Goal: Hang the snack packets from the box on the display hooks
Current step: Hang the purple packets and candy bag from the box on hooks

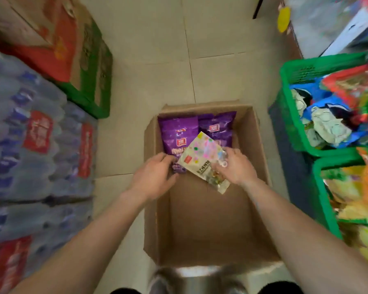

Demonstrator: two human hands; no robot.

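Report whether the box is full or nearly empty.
Nearly empty: the box shows mostly bare floor; purple packets lie at its far end, the right hand grips a pale packet.

Plain brown cardboard box, purple packets with red-and-white logos, cream packet dotted pink, green and yellow, bright green baskets, red-and-green carton, beige floor tiles

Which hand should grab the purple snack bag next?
Probably the left. The left hand is already at the near edge of the purple packet in the box, while the right hand is busy gripping the pale packet.
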